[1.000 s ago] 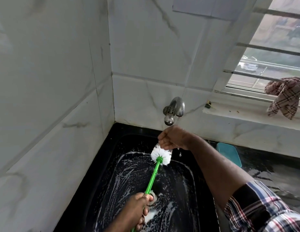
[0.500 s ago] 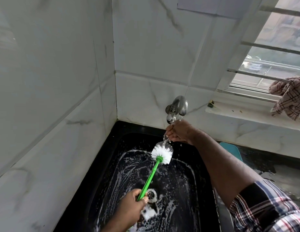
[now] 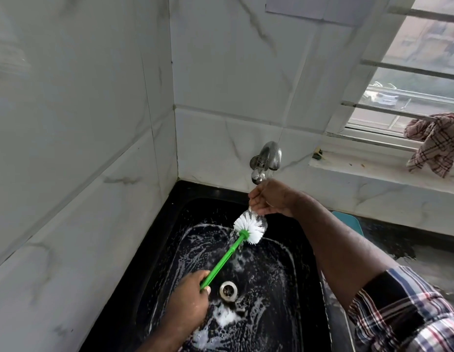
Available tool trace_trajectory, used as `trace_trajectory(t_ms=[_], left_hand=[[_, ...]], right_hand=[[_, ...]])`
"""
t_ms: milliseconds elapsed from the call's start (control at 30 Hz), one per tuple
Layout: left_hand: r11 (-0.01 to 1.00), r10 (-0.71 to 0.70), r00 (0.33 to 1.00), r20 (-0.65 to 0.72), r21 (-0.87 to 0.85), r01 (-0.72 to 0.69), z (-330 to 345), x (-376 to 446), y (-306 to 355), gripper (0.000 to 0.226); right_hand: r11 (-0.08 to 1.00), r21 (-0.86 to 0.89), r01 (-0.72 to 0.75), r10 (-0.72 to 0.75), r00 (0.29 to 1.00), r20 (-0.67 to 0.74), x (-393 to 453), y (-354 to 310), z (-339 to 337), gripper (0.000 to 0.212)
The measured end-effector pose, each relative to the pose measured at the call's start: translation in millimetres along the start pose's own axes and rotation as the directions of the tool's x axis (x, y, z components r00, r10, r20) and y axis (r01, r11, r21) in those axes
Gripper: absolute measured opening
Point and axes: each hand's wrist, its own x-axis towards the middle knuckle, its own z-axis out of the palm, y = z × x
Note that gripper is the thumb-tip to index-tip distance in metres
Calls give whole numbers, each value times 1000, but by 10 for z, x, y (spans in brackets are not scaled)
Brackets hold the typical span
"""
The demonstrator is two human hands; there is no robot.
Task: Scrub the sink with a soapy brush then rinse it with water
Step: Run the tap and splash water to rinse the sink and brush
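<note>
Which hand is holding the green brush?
The left hand, low over the sink, grips the brush by its handle. The right hand is up under the tap instead.

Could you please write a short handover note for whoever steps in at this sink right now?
Left hand: shut on the brush handle, low, near the drain.
Right hand: just under the tap, fingers curled, water running past it; whether it grips anything is unclear.
Brush head sits in the stream, above the sink.
Done, it seems: scrubbing, since suds coat the basin floor.
Left: finish rinsing the brush, wash the suds down the drain, shut the tap.
</note>
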Motion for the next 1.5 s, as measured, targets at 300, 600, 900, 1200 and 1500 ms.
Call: trace_trajectory(t_ms=[300, 600, 900, 1200, 1500], left_hand=[[991, 42, 993, -114, 134, -27, -72, 2, -16, 43], [971, 108, 976, -191, 232, -62, -141, 30, 47, 40], [955, 156, 956, -249, 287, -81, -181, 49, 76, 38], [991, 129, 977, -172, 58, -120, -169, 124, -24, 36], [872, -149, 986, 81, -459, 170, -81, 220, 6, 19]], right_hand=[[999, -27, 20, -21, 1000, -22, -36, -19, 11, 31], [996, -71, 47, -49, 998, -26, -29, -38, -23, 34], [995, -84, 48, -43, 997, 61, -51, -82, -27, 31], [992, 8, 125, -125, 992, 5, 21, -98, -47, 34], [997, 9, 76, -76, 997, 6, 15, -176, -76, 37]])
